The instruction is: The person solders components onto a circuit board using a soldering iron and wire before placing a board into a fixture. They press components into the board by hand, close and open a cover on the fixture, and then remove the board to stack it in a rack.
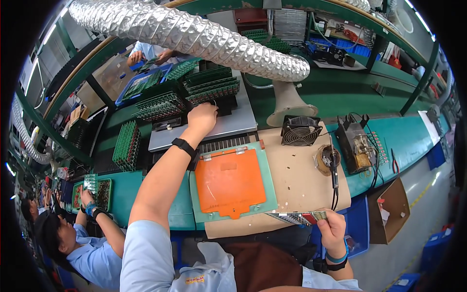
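Note:
My left hand (202,118) reaches far forward over the bench, fingers closed at the lower edge of a black rack of green circuit boards (212,89) that stands on a grey metal plate (233,124); a black band is on that wrist. My right hand (332,228) is low and near my body, gripping the end of a long flat circuit board (297,217) that it holds out over the bench's front edge. Between the two hands lies an orange mat in a green frame (229,181).
A silver ribbed duct (194,36) crosses overhead into a funnel hood (288,104). A small black fan (300,130), a solder spool with an iron (327,159) and a metal device (357,143) stand to the right. More board racks (127,144) sit left. Another person (82,243) works beside me.

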Available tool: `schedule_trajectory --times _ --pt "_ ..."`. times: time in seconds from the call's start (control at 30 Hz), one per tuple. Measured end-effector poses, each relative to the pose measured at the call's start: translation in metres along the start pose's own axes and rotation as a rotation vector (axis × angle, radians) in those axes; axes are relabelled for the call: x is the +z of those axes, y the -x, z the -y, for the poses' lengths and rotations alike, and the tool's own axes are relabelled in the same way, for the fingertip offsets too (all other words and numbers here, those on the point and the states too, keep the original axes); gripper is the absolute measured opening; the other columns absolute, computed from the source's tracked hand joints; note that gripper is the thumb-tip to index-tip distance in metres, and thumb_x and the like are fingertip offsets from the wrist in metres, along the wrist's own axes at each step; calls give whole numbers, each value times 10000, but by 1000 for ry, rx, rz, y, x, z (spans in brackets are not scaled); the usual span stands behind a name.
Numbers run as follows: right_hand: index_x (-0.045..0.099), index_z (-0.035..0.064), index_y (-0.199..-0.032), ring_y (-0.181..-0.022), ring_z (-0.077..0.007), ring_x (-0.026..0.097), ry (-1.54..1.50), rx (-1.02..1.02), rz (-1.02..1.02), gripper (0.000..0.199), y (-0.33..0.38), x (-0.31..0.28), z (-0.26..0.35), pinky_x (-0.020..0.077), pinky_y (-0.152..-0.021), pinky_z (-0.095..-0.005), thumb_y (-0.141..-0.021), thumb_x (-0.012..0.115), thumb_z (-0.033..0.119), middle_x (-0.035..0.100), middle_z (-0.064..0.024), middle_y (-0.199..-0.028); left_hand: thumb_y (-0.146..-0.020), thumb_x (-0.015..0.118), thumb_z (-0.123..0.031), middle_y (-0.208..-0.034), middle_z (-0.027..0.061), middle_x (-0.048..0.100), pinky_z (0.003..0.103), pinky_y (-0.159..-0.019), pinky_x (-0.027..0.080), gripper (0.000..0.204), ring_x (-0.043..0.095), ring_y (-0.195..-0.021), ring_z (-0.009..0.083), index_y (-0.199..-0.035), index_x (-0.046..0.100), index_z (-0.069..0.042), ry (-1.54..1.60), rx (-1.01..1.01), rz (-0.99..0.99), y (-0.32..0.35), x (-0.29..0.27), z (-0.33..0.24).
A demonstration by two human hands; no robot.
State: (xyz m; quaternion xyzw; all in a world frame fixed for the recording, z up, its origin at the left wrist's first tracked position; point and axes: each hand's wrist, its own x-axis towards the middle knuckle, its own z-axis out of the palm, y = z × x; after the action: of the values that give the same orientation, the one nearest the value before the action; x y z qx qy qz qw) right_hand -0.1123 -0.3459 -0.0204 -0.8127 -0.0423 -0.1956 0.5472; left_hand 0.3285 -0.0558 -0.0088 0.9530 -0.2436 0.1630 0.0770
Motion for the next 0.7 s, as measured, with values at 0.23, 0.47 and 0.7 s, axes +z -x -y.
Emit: schedule_trajectory --times 0.23,0.47,0.7 --pt "693 -76 -1043 -764 -283 698 -12 12 -12 139 0 10 11 538 -693 -333 -947 646 11 726 -191 -913 -949 588 -220 -1081 126 752 493 -863 577 276 706 -1048 360 -1117 798 -154 25 83 6 32 -15 -6" --pt "695 -68 -1053 -757 -294 692 14 -60 32 137 1 16 23 536 -687 -336 -946 646 2 722 -179 -905 -939 587 -194 -1045 153 766 496 -867 577 282 718 -1007 372 -1112 802 -138 -19 48 110 46 -44 -13" --pt "697 -61 -1074 -780 -320 705 -12 -105 29 162 6 14 21 553 -708 -358 -926 644 -20 730 -189 -933 -936 617 -185 -1004 167 766 490 -836 579 262 722 -975 371 -1112 800 -119 -9 166 147 72 -65 -5"
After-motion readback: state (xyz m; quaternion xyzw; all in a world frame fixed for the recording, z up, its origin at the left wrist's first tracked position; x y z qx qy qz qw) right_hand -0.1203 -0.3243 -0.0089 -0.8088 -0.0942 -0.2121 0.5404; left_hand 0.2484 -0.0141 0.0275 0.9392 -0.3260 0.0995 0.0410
